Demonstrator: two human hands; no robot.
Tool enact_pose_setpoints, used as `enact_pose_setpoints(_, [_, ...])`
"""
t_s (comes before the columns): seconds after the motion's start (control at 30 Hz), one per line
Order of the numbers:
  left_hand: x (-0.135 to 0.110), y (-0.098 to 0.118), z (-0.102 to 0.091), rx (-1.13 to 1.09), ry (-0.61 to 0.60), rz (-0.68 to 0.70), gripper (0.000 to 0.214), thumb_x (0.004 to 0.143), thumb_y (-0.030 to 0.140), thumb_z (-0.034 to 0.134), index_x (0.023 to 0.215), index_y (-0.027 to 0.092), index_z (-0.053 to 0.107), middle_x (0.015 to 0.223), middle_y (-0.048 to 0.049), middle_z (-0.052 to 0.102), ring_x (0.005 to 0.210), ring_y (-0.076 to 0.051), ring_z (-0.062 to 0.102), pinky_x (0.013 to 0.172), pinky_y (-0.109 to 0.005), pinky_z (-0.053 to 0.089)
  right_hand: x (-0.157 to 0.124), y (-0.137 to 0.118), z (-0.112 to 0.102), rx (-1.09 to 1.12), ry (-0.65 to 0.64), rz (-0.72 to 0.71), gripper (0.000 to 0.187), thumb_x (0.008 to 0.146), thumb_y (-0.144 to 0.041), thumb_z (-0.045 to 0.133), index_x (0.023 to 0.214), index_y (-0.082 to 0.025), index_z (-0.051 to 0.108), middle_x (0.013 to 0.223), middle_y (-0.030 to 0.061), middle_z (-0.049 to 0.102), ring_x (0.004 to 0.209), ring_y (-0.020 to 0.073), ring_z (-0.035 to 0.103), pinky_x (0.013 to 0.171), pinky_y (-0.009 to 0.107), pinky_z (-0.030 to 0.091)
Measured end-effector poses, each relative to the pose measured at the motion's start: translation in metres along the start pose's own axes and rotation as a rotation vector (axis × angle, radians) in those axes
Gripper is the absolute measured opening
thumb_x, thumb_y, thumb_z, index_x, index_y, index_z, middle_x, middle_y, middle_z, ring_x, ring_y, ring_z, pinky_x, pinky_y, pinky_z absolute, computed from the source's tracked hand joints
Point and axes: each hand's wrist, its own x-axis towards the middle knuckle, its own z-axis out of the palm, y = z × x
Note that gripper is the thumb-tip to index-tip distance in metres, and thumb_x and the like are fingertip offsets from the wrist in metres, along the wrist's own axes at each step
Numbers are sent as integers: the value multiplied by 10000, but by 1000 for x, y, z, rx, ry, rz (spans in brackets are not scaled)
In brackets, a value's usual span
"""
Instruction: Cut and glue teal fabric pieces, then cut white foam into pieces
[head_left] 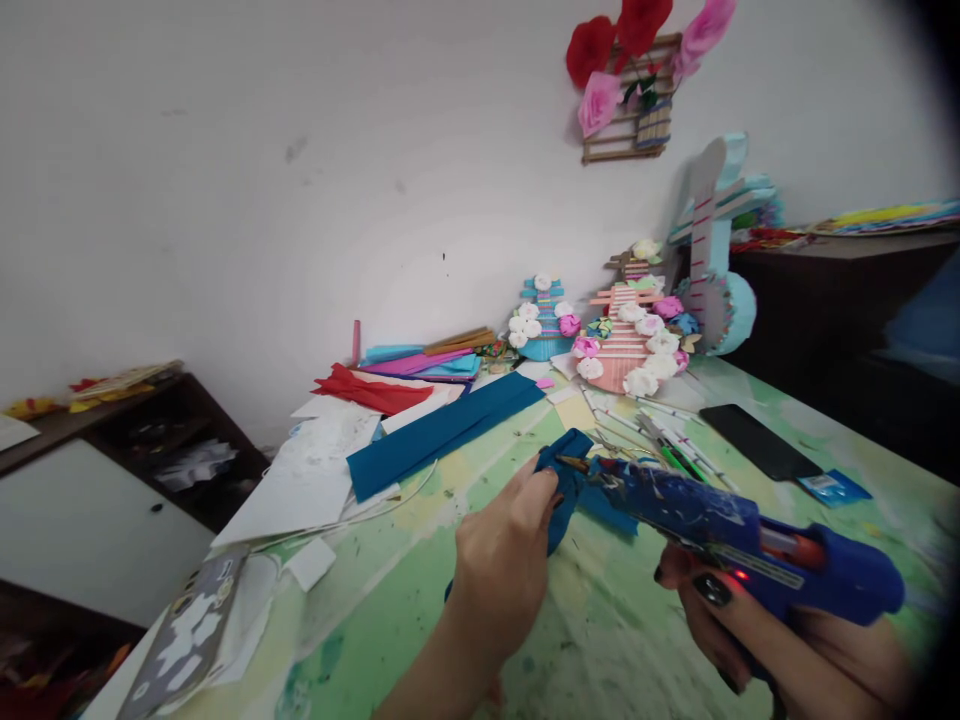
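My left hand (pixel 499 555) pinches a folded, gathered piece of blue crepe paper (pixel 564 500) above the table. In my right hand (pixel 765 630) is a blue glue gun (pixel 694 510), its red light lit, with the fingers wrapped round the handle. The gun points left, and its nozzle (pixel 576 464) is at the upper part of the held paper; whether they touch I cannot tell. Just behind the paper lies a small blue strip (pixel 611 512). Farther back, a long folded blue crepe paper strip (pixel 450 430) lies flat.
Decorated models with paper flowers (pixel 626 340) stand by the wall. Red crepe paper (pixel 375 390) and white sheets (pixel 322 460) lie at the back left. A black phone (pixel 759 440), a blue packet (pixel 834 487) and several pens (pixel 679 450) are at the right. A grey patterned phone case (pixel 184 640) lies front left.
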Motion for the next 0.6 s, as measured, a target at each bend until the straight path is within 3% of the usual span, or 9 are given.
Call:
enact_pose_setpoints(0.17, [-3,-1,1,28,5,21,361,884,118,569,1237,161,509,1026,-84,722,935,-141,698,834,-197,537,-3,-1,-1,-57,81,37,324,812,-440,669,1008,-213,548,488,-53,496,403,115,441,379,231,398])
enact_pose_setpoints(0.43, [-3,1,0,14,-4,6,389,880,96,563,1252,186,495,1048,-71,725,943,-140,702,828,-197,548,4,4,-10,-104,92,32,331,776,-463,697,955,-225,552,436,-67,469,370,122,442,361,238,385])
enact_pose_setpoints(0.6, [-4,1,0,13,-11,1,380,880,95,562,1242,190,501,1051,-68,728,950,-139,702,837,-196,550,6,1,-12,-143,61,32,261,829,-472,636,891,-231,556,445,-64,454,396,120,442,410,251,386])
